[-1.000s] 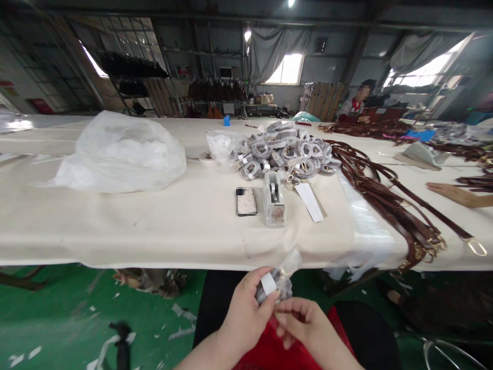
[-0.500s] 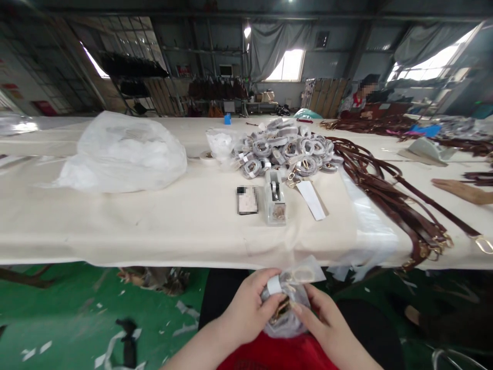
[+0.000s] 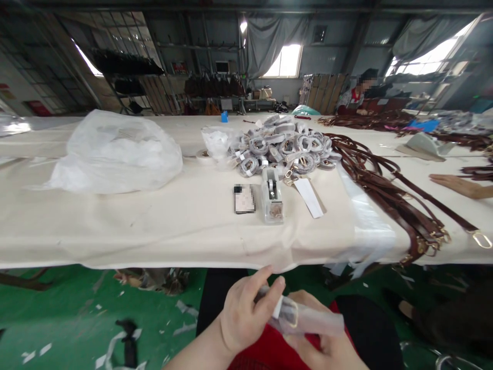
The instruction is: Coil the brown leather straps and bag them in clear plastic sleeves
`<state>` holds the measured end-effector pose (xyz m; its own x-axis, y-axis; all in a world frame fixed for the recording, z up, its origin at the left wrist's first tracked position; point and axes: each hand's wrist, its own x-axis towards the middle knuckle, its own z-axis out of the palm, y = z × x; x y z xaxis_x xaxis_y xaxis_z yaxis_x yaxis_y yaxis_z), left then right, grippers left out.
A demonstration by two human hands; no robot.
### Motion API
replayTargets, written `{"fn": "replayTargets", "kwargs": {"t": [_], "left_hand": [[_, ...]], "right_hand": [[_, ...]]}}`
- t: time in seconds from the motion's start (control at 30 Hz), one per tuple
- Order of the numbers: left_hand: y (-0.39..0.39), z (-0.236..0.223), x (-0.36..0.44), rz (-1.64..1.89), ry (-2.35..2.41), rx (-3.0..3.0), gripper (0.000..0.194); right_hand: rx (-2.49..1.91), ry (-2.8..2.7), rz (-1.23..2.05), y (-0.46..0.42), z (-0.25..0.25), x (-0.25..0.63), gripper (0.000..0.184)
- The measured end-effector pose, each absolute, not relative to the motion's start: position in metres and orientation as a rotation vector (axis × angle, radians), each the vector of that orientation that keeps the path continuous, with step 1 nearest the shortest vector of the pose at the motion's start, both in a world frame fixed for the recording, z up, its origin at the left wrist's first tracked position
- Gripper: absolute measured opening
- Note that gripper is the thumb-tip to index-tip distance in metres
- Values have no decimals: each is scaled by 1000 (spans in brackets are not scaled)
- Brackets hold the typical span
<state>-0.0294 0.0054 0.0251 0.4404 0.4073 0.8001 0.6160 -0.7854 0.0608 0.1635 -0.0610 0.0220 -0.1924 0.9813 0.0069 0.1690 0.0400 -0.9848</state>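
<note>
Just off the table's front edge, over my lap, I hold a coiled strap wrapped in cloudy plastic (image 3: 285,316). A gold oval ring shows through the wrap, and a loose flap of plastic sticks out to the right. My left hand (image 3: 248,311) is closed on the coil's left side, fingers over its top near a white band. My right hand (image 3: 323,347) grips it from below and the right, its fingers partly hidden behind the plastic. On the table ahead stand a clear tape dispenser (image 3: 272,198) and a small flat item, blurred out (image 3: 244,199).
Wrapped strap coils (image 3: 287,144) are heaped behind the dispenser. Brown leather straps (image 3: 389,190) lie to the right, near another person's hand (image 3: 460,186). A large plastic bag (image 3: 119,151) sits left. A white paper strip (image 3: 309,198) lies beside the dispenser.
The wrapped coil has been turned more edge-on, its plastic flap now pointing right. My left fingers have lifted over its top, and my right hand has shifted lower and rightward around it.
</note>
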Motion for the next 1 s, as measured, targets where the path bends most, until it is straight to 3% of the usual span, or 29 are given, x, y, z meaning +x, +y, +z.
{"fn": "replayTargets", "kwargs": {"t": [0.1, 0.23, 0.37, 0.47, 0.77, 1.0], "left_hand": [[3, 21, -36, -1316, -766, -2464, 32], [-2, 7, -37, -1367, -689, -2516, 48], [-8, 1, -34, -1230, -613, -2685, 38], [-12, 1, -31, -1169, -632, -2707, 37], [-15, 5, -24, -1131, -660, -2695, 31], [-22, -7, -19, -1124, -759, -2700, 34]], "right_hand": [[-1054, -1219, 1510, -59, 28, 191, 36], [-1232, -1066, 1319, -56, 24, 219, 34], [-1441, -1480, 1221, -52, 41, 208, 26], [-1437, -1635, 1276, -48, 52, 192, 34], [-1445, -1421, 1452, -51, 22, 174, 34], [-1514, -1516, 1094, -58, 21, 166, 36]]}}
